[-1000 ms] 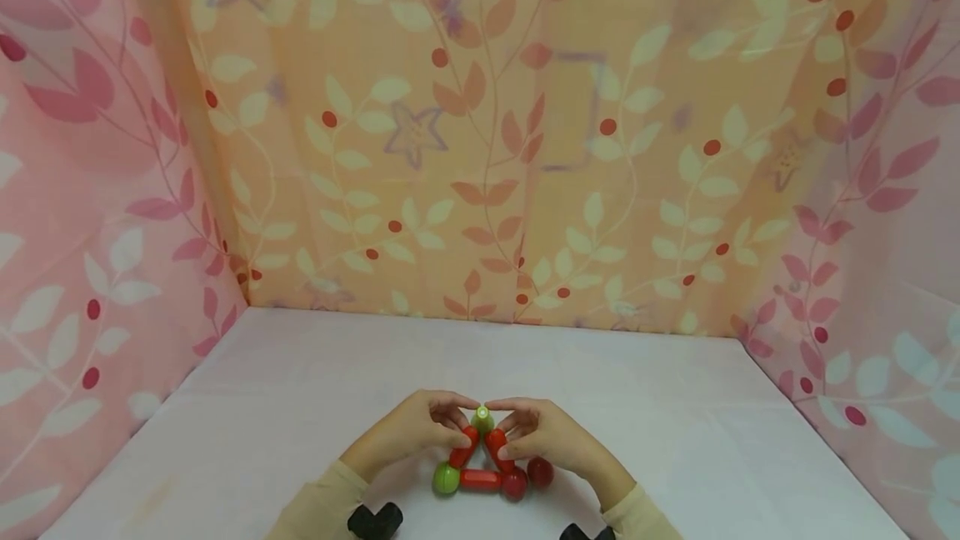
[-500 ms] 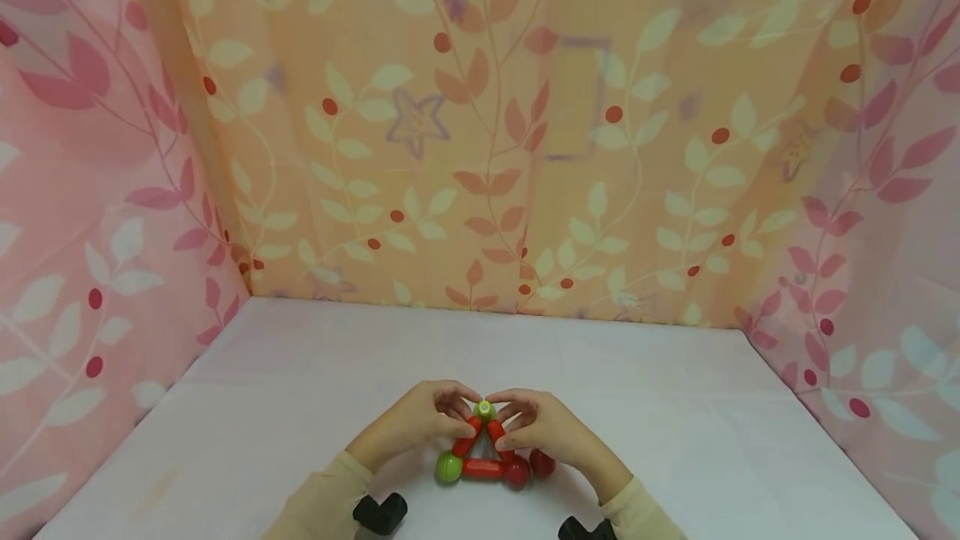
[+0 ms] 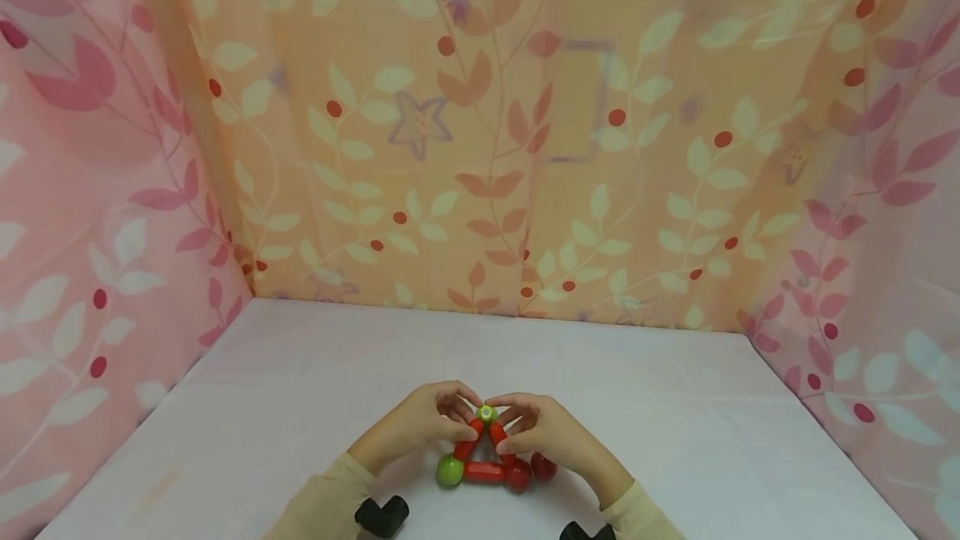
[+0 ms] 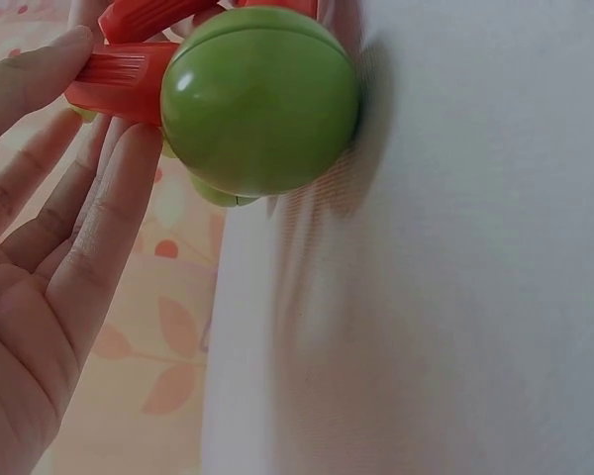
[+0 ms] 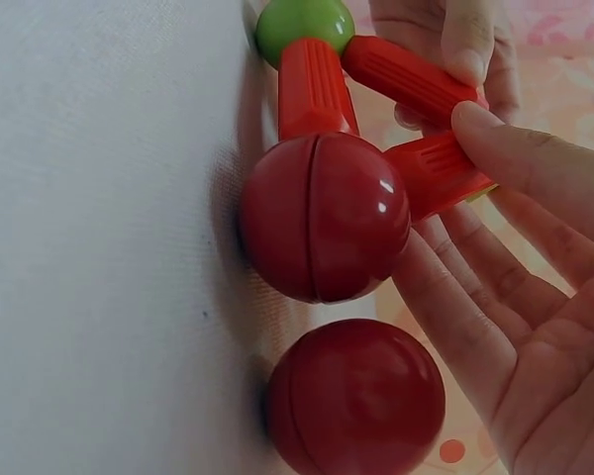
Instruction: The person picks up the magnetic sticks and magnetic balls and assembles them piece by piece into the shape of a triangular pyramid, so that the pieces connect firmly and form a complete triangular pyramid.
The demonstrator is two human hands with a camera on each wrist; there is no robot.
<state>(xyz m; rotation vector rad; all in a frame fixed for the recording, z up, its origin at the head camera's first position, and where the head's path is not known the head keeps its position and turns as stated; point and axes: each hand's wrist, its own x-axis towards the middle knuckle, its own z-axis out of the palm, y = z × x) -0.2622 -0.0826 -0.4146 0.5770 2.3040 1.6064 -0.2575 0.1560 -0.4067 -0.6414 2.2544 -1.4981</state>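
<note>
A triangle of red rods and balls stands on the white table. Its near red rod (image 3: 485, 472) joins a green ball (image 3: 450, 470) on the left to a red ball (image 3: 517, 475) on the right. My left hand (image 3: 427, 425) pinches the left slanting rod (image 4: 129, 81) between thumb and fingers. On the other side, my right hand (image 3: 546, 428) pinches the right slanting rod (image 5: 436, 170). Both rods converge at a green piece (image 3: 486, 413) with a pale round end facing up. The index fingertips of both hands meet around this piece.
A second red ball (image 5: 361, 396) lies loose just right of the triangle, close to the right hand. White cloth covers the table (image 3: 645, 390), and patterned curtains (image 3: 480, 148) enclose it at the back and sides. Black wrist mounts (image 3: 382, 517) show below the sleeves.
Both hands keep their grips on the slanting rods, and the triangle stays in shape. The whole scene shifts slightly in the head view as the camera moves.
</note>
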